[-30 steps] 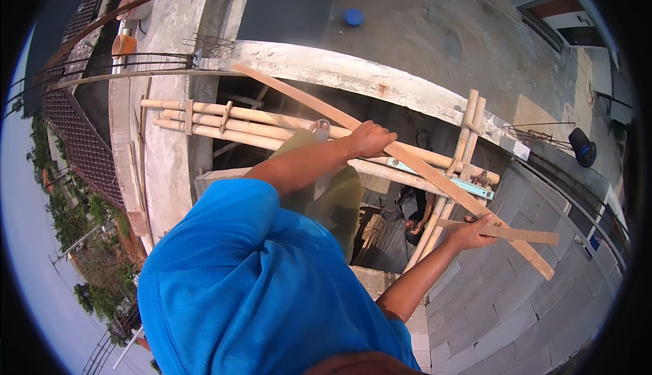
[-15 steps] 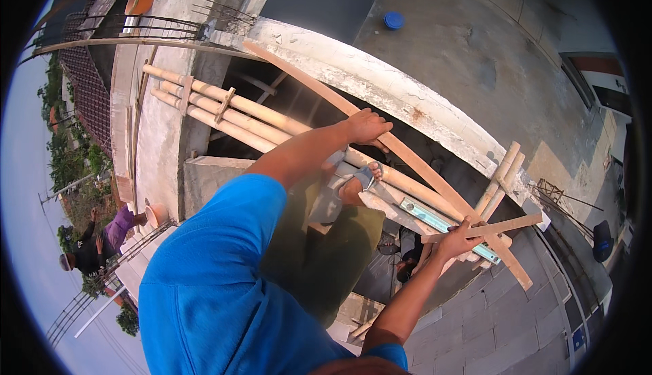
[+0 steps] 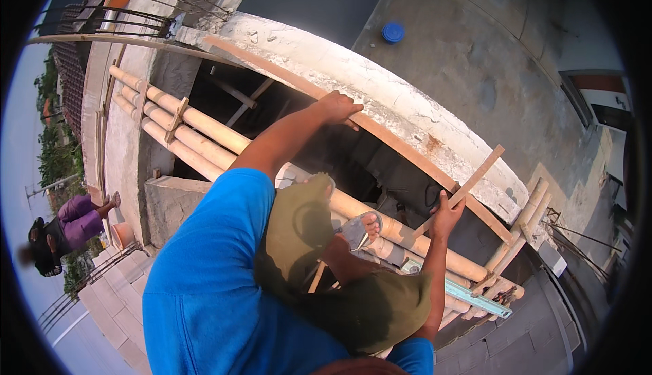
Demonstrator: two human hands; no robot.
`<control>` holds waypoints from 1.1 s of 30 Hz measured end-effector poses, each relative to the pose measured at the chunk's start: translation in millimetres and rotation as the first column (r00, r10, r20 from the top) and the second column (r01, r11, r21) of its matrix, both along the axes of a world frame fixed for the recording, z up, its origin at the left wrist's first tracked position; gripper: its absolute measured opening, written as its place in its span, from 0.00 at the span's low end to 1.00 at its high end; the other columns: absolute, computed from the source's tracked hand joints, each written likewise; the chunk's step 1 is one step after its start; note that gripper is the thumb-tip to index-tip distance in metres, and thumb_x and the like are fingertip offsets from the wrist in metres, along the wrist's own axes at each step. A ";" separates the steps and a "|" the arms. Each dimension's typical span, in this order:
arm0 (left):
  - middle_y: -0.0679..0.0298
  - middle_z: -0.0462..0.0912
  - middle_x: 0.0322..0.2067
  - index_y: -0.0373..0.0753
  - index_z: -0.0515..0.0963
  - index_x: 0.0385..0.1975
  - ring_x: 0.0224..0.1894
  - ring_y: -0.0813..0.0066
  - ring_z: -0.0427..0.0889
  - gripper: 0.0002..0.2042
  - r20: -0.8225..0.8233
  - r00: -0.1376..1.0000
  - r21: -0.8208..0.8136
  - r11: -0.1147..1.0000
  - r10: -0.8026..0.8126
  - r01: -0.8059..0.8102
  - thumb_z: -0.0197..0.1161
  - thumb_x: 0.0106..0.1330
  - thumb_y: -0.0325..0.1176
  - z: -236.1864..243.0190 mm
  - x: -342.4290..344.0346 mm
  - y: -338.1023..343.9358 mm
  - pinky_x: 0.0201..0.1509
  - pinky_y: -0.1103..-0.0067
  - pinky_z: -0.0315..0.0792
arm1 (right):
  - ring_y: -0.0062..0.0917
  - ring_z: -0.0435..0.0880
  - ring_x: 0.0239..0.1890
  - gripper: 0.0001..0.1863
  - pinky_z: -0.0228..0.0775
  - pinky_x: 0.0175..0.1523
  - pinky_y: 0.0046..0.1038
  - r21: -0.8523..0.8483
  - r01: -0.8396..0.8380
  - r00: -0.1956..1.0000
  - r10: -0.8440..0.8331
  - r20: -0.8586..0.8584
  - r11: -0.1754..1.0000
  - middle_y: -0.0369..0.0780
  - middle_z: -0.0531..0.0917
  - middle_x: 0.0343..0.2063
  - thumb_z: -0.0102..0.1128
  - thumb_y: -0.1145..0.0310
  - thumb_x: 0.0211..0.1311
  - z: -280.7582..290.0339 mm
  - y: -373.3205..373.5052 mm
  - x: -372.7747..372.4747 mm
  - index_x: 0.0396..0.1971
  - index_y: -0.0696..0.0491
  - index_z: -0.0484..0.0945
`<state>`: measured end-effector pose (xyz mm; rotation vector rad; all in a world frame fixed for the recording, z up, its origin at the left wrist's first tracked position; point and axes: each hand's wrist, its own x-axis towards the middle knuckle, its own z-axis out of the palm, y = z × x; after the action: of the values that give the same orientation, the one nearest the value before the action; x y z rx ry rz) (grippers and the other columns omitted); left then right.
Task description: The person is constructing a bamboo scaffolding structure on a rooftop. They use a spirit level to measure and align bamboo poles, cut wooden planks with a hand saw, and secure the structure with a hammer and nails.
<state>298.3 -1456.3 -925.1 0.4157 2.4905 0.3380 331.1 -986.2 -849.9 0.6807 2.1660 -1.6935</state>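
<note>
While the person squats over the bamboo poles (image 3: 204, 122), the left hand (image 3: 337, 107) has its fingers wrapped over a long wooden board (image 3: 406, 152), and the right hand (image 3: 447, 217) is closed around a short wooden strip (image 3: 479, 173) where it crosses that board. Whether the two pieces are joined cannot be told. The board runs along the person's side of the concrete beam (image 3: 380, 97), its left end over the beam's left end and its right end near a pair of bamboo crosspieces (image 3: 523, 229); whether it rests on the beam's edge is unclear. Below the right forearm, a teal spirit level (image 3: 468, 296) lies lengthwise toward the poles' right ends. One sandalled foot (image 3: 370, 224) is over the poles. Beyond the beam, a round blue container (image 3: 392, 32) sits on the concrete floor (image 3: 462, 83). Far left, another person in purple trousers (image 3: 77, 210) is near a peach-coloured tub (image 3: 122, 234).
</note>
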 end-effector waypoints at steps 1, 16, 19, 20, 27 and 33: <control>0.53 0.89 0.42 0.45 0.75 0.54 0.51 0.48 0.88 0.36 0.000 1.000 -0.018 1.000 -0.014 0.014 0.64 0.66 0.73 -15.1 -1.1 -4.7 0.56 0.53 0.77 | 0.16 0.74 0.20 0.25 0.68 0.22 0.22 -0.009 -0.012 1.000 0.012 0.021 1.000 0.35 0.78 0.35 0.69 0.71 0.74 -18.6 -2.6 0.2 0.66 0.55 0.72; 0.50 0.79 0.48 0.41 0.76 0.56 0.55 0.46 0.80 0.29 -0.200 0.979 -0.063 0.998 -0.043 0.031 0.76 0.66 0.55 -135.9 -11.8 -13.9 0.54 0.54 0.80 | 0.50 0.88 0.57 0.32 0.79 0.61 0.44 0.165 -0.263 0.964 0.252 0.086 0.951 0.53 0.89 0.51 0.75 0.58 0.65 -66.0 2.0 41.7 0.66 0.47 0.75; 0.51 0.77 0.51 0.41 0.76 0.55 0.57 0.47 0.80 0.26 -0.233 0.971 -0.113 0.993 -0.042 0.016 0.76 0.67 0.51 -139.9 -11.0 -6.5 0.55 0.55 0.81 | 0.50 0.88 0.58 0.32 0.78 0.61 0.44 0.143 -0.219 0.975 0.212 0.065 0.965 0.52 0.89 0.52 0.75 0.58 0.65 -69.9 0.2 54.5 0.66 0.48 0.74; 0.51 0.77 0.50 0.41 0.76 0.56 0.57 0.47 0.79 0.25 -0.234 0.971 -0.116 0.993 -0.045 0.018 0.76 0.68 0.49 -140.7 -11.6 -8.0 0.55 0.55 0.81 | 0.50 0.88 0.58 0.32 0.78 0.61 0.44 0.134 -0.203 0.979 0.197 0.057 0.970 0.52 0.89 0.52 0.75 0.58 0.65 -71.4 -1.2 56.7 0.66 0.48 0.74; 0.51 0.78 0.53 0.45 0.73 0.61 0.59 0.47 0.80 0.26 -0.220 0.975 -0.128 0.992 -0.041 0.012 0.76 0.66 0.41 -155.7 -7.2 -0.4 0.57 0.53 0.81 | 0.49 0.87 0.60 0.31 0.77 0.63 0.43 0.096 -0.134 0.991 0.131 0.036 0.986 0.53 0.88 0.55 0.75 0.60 0.64 -75.7 8.6 68.2 0.65 0.50 0.75; 0.50 0.76 0.66 0.47 0.72 0.71 0.68 0.46 0.77 0.35 -0.192 0.981 -0.246 0.969 -0.029 -0.019 0.76 0.62 0.42 -94.3 -10.9 46.7 0.74 0.51 0.69 | 0.50 0.87 0.59 0.32 0.76 0.62 0.45 0.061 -0.057 0.995 0.051 0.087 0.997 0.56 0.87 0.52 0.73 0.57 0.66 -56.7 17.7 56.5 0.63 0.55 0.72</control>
<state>287.3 -1409.6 -1019.4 0.3668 2.6778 -0.0198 387.6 -968.5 -906.6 0.6920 2.1670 -1.5457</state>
